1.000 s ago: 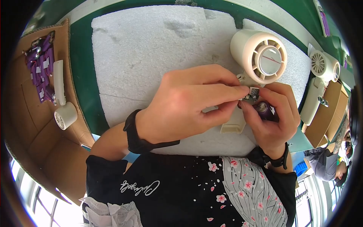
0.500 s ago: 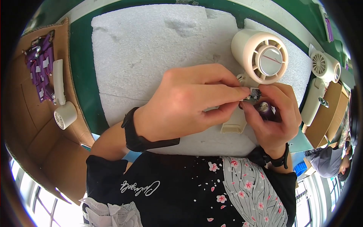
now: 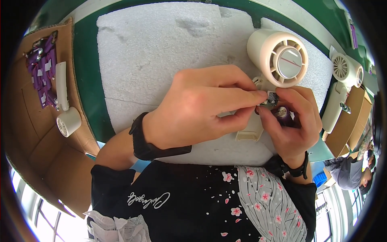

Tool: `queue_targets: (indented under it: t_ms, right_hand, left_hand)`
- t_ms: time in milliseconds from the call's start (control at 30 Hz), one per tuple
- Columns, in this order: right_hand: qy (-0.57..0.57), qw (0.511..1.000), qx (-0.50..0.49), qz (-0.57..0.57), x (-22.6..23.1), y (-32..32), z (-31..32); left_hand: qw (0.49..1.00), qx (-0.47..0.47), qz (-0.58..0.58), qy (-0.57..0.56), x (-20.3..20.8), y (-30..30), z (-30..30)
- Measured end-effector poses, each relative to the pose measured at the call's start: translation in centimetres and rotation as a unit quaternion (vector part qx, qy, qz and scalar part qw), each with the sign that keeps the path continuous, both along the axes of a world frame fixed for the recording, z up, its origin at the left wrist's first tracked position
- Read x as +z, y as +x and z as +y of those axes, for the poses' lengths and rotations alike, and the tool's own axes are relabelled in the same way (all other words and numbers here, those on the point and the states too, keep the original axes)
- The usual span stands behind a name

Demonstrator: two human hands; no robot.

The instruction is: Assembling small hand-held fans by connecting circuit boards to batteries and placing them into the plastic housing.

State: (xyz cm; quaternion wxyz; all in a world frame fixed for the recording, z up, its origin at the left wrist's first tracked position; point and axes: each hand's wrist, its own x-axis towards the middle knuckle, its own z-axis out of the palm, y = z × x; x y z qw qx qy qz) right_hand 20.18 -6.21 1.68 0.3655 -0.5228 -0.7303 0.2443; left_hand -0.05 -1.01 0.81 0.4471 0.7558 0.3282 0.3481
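Pinching a small circuit board between left hand fingertips and right hand, which also cups a purple motor. Both sit just near of the cream fan housing, above white foam.

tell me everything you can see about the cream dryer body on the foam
The dryer body is a cream, plastic-looking cylinder lying on the white foam sheet, its round end tipped toward the camera. That end has radial vent slots around a pale disc. Its handle runs under both hands, mostly hidden.
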Motion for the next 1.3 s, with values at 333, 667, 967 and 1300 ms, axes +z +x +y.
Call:
queue_targets:
  t_ms: [333,667,967,1300]
  right_hand:
    - [0.007,0.999,-0.044,0.007,-0.13,-0.49,-0.02]
    - [0.01,0.999,-0.044,0.007,-0.11,-0.5,0.05]
    - [0.029,0.998,-0.047,-0.009,-0.08,-0.6,0.15]
    - [0.028,0.998,-0.054,-0.01,-0.25,-0.66,0.27]
  left_hand:
    - [1.0,-0.008,0.003,0.01,0.0,-0.13,0.1]
    - [1.0,-0.003,-0.001,-0.013,0.05,-0.05,-0.01]
    - [1.0,-0.002,-0.001,-0.001,0.02,0.0,0.05]
    - [1.0,0.007,-0.001,0.004,-0.03,0.24,0.1]
